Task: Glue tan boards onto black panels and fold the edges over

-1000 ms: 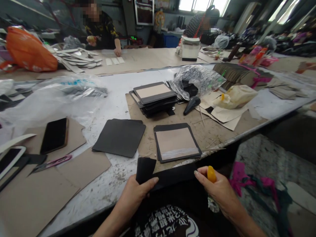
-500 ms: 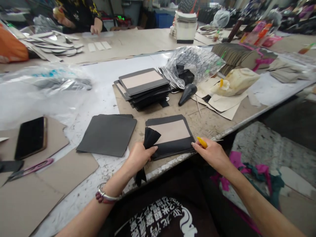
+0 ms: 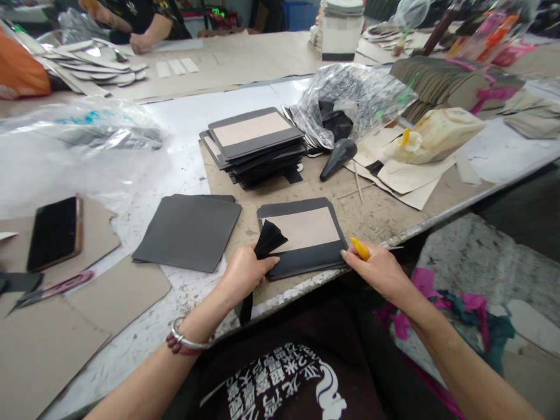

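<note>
A dark panel with a beige inset (image 3: 306, 229) lies at the table's near edge. My left hand (image 3: 245, 269) is closed on a bundle of black strips (image 3: 270, 238), which fans out above the fist, with a tail hanging below it. Its thumb rests at the panel's near left corner. My right hand (image 3: 380, 269) pinches the near right corner, while a thin yellow-handled tool (image 3: 360, 249) is tucked in the same hand. The tool's slim pale end sticks out to the right; its kind is unclear.
Plain dark panels (image 3: 188, 233) lie left of my hands. Behind stands a stack of inset panels (image 3: 256, 140), near a black cone-shaped object (image 3: 339, 158) and a yellowish container (image 3: 437, 137). A phone (image 3: 55, 233) and scissors (image 3: 55, 290) lie at left. Across the table a co-worker's hand (image 3: 144, 42) shows.
Both hands keep their holds at the panel's near corners, with barely any shift. The view has tilted slightly. The co-worker's hand across the table has moved left.
</note>
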### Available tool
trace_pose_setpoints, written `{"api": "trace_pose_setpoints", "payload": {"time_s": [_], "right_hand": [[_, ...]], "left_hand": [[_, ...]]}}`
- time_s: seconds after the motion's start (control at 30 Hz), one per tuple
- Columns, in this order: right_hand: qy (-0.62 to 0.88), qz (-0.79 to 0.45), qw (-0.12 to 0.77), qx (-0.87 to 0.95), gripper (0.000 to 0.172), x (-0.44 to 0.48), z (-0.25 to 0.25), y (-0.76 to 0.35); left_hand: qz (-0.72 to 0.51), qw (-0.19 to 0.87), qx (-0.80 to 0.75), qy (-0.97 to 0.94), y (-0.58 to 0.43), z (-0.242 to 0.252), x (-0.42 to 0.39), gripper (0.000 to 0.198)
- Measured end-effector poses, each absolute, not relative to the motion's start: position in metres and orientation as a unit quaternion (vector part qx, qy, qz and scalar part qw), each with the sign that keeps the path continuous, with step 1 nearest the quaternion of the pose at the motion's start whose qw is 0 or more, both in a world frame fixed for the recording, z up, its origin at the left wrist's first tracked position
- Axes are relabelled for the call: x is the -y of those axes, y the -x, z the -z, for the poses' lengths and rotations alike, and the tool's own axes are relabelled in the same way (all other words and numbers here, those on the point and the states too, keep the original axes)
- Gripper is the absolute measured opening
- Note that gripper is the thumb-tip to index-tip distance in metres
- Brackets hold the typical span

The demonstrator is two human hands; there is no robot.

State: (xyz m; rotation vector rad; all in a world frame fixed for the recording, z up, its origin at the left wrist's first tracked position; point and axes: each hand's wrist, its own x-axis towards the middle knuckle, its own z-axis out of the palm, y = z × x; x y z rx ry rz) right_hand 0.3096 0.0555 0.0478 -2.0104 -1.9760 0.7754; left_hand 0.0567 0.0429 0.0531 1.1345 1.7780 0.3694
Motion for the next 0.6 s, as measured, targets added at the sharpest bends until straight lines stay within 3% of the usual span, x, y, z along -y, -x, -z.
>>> {"api": "trace_pose_setpoints", "payload": {"time_s": [0.27,0.6], "right_hand": [[0.678,-0.257,0.085,0.683,0.028,-0.0594,-0.0488,-0.3095],[0.679,-0.245,0.099,0.685,0.03,-0.0619,-0.0481,-0.3096]], "left_hand": [[-0.15,0.514,-0.72,-0.442,-0.0582,-0.0572,-0.0435,0.011],[-0.148,0.514,-0.729,-0.427,-0.0602,-0.0613,-0.0435,0.023]]}}
